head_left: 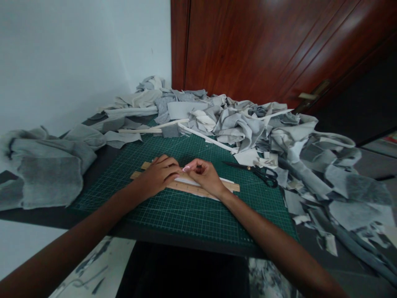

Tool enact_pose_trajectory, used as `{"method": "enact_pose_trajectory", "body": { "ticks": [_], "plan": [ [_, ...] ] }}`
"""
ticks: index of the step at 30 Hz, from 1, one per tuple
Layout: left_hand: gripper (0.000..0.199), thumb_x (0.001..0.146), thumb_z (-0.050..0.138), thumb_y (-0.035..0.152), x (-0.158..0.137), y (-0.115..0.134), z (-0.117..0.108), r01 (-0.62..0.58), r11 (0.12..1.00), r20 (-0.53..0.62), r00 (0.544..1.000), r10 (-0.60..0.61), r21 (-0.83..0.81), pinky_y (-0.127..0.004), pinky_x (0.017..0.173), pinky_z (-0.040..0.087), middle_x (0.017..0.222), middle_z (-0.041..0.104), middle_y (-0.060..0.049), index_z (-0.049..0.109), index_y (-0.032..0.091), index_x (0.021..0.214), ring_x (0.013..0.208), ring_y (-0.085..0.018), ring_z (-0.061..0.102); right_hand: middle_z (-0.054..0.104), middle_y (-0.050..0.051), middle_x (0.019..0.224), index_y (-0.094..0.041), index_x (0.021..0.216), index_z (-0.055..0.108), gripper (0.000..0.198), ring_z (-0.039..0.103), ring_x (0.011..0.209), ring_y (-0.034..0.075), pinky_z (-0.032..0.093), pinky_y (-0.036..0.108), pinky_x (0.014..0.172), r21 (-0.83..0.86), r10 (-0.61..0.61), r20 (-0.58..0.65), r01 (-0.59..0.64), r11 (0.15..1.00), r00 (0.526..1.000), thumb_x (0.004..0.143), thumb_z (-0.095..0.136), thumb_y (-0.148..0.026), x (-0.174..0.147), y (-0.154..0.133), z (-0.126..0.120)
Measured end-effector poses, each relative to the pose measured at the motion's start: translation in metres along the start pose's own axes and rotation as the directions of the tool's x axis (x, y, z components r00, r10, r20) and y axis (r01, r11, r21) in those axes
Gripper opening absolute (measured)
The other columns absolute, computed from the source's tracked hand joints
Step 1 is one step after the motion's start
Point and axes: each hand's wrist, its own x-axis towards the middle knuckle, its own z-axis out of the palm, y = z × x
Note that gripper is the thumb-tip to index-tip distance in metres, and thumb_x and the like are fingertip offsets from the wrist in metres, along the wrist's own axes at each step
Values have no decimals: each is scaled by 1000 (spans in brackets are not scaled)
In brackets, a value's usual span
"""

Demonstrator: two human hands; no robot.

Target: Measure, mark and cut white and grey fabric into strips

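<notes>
The left hand [159, 176] lies flat on a wooden ruler [189, 188], hiding part of it, while the right hand [204, 176] pinches something too small to identify over a white strip [226, 181].

Both forearms are cut off by the bottom edge, so elbows & body aren't seen. The left hand [159, 174] lies flat over the wooden ruler [198, 189], hiding its middle part. The right hand [204, 177] is curled, fingertips pinched; what it pinches is too small to tell. A white strip [228, 181] under the hands shows only at its edges, rest covered by hands & ruler. Ruler markings are too fine to read. The black scissors [263, 174] have blade tips partly lost against the dark green cutting mat [173, 215]. The pile of grey fabric scraps [279, 136] runs off the right edge & hides the table beneath. Door handle [312, 94] is blurred.
</notes>
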Motion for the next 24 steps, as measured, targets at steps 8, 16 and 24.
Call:
{"method": "enact_pose_trajectory", "body": {
  "ticks": [8,16,24],
  "plan": [
    [31,104,47,26,-22,-19,-9,44,996,-21,999,-45,-77,-39,103,47,114,70,-7,78,21,106,109,-24,61,74,2,83,-20,87,70,29,62,71,13,48,26,65,-22,30,-12,-31,999,999,82,80,-46,-2,-2,1],
    [36,106,43,30,-23,-11,-10,105,994,-37,994,-106,-28,-35,98,51,105,74,-6,78,22,111,101,-23,64,70,1,80,-19,89,71,32,61,71,13,46,25,63,-74,11,35,-9,997,999,86,77,-51,-7,-5,4],
    [36,102,45,14,-26,2,-12,102,995,-17,995,-101,20,-38,97,52,115,75,-6,78,22,110,106,-24,65,71,1,82,-20,90,70,29,60,70,13,46,26,64,-81,-5,57,9,997,998,87,76,-49,-8,-3,3]
  ]
}}
